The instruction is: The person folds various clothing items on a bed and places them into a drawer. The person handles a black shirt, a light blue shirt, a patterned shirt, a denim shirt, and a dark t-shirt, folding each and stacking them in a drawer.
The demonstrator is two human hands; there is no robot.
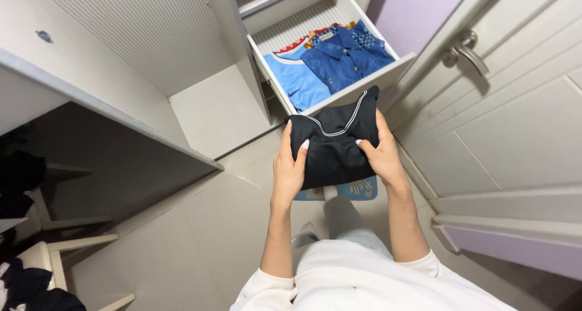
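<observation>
I hold a folded black garment with a thin white stripe near its collar in both hands, in front of an open white drawer. My left hand grips its left edge with the thumb on top. My right hand grips its right edge the same way. Inside the drawer lie a dark blue collared shirt, a light blue shirt, and further folded clothes behind them.
A white wardrobe door stands to the left, and a white door with a metal handle to the right. A white chair with dark clothes sits at the lower left. A blue mat lies on the tiled floor.
</observation>
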